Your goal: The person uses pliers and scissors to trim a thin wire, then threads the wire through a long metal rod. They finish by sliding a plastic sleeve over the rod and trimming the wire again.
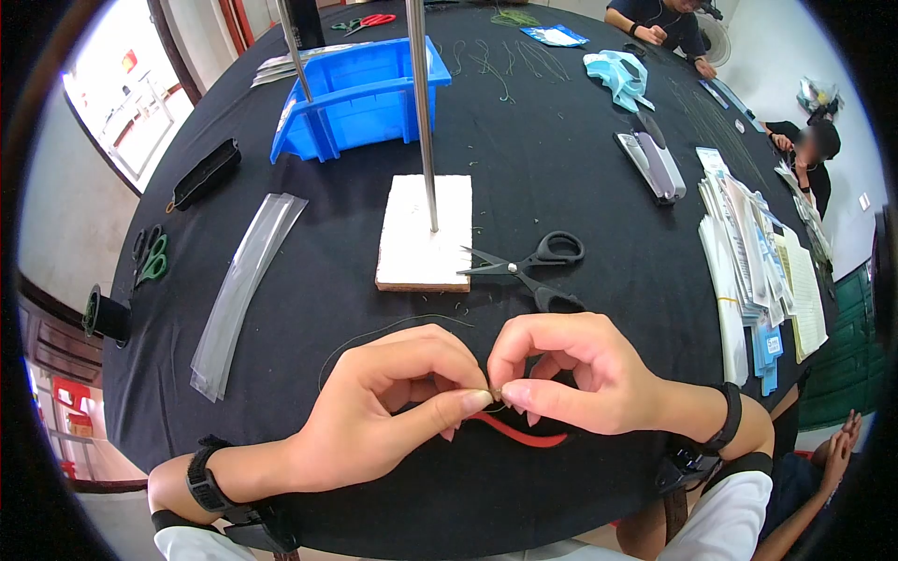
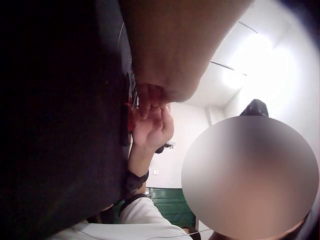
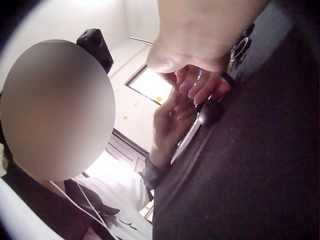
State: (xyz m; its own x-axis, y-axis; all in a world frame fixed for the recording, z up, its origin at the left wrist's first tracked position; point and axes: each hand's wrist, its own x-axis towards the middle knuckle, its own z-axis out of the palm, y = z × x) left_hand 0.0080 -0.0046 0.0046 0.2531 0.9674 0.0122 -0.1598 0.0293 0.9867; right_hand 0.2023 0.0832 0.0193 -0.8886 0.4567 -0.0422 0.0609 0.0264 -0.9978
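Note:
In the head view my left hand (image 1: 383,411) and right hand (image 1: 585,374) meet low in the middle, thumbs and forefingers pinching a tiny piece of thin cord (image 1: 496,396) between them. A thin dark strand (image 1: 374,331) curves over the cloth behind my left hand. Beneath the fingertips lies a red-handled tool (image 1: 524,437), partly covered by my hands. Both wrist views show the two hands close together; the pinched piece cannot be made out there.
Black scissors (image 1: 514,268) touch a white block (image 1: 426,243) holding a metal rod (image 1: 423,112). Clear plastic sleeves (image 1: 245,294), a blue bin (image 1: 360,107), a stapler (image 1: 650,164) and stacked packets (image 1: 748,252) lie around on the black cloth. Other people sit at the far right.

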